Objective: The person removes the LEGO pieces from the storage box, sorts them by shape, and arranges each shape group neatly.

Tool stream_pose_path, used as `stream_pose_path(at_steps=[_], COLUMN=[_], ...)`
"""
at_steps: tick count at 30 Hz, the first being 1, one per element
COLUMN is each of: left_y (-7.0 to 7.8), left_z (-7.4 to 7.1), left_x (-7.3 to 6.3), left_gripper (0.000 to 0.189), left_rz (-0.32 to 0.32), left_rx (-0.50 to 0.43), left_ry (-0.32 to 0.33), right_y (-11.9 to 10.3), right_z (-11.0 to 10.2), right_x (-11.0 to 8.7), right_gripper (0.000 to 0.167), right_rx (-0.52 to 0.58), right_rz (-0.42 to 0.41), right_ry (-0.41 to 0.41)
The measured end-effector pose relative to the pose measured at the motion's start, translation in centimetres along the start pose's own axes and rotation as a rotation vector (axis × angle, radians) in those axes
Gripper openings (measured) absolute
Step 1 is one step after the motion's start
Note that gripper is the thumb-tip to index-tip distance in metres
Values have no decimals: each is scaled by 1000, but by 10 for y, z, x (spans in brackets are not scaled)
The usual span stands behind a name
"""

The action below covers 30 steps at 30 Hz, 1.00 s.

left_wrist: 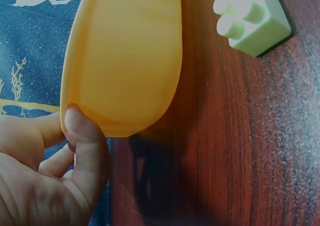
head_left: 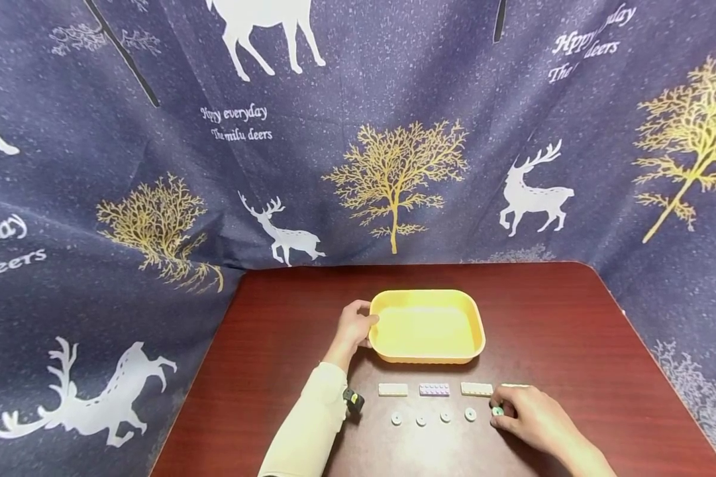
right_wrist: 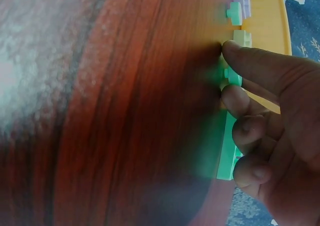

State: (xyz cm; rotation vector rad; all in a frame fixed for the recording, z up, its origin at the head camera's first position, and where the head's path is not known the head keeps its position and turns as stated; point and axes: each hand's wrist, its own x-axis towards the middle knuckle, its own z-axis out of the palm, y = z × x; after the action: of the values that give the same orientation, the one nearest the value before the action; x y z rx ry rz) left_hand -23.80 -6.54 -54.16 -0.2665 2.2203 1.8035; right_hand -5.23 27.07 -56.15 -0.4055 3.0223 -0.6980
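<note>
My left hand [head_left: 354,326] grips the left end of a yellow plastic tub [head_left: 426,358]. In the left wrist view its thumb lies over the tub's inner wall and the other fingers are outside. At the lower right, my right hand [head_left: 530,414] has its thumb and index finger on either side of a small green round piece [right_wrist: 233,77], low at the tabletop. Its other fingers are curled beside a long green toy brick [right_wrist: 227,151], partly hidden by them. More small round pieces [head_left: 445,417] lie in a row to the left of that hand.
Between tub and round pieces runs a row of studded bricks: a pale one [head_left: 393,389], a purple one [head_left: 434,389] and a pale yellow one [head_left: 476,389]. The reddish-brown table [head_left: 298,291] meets a blue deer-printed cloth [head_left: 346,99] at its back and sides.
</note>
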Motion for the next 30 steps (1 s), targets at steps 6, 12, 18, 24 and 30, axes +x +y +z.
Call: stream_pose_path(at_steps=[6,12,18,24,30], left_y=[1,0,-1,1,1], left_z=[0,-1,-1,0,0], left_x=[1,1,-1,-4,-4], left_gripper=[36,36,36,36,36], left_rz=[6,12,10,10,9], left_rx=[-8,-12,2,6,15], left_ry=[-2,-6,-2,10,7], right_y=[1,2,1,1,1], right_z=[0,1,0,-6,-11], right_x=[1,0,-2,-2,0], right_gripper=[26,25,24,19,14], right_rx=[6,12,14,34,59], right_rz=[-11,-13,-2,2,-16], right_ry=[3,1,0,31,63])
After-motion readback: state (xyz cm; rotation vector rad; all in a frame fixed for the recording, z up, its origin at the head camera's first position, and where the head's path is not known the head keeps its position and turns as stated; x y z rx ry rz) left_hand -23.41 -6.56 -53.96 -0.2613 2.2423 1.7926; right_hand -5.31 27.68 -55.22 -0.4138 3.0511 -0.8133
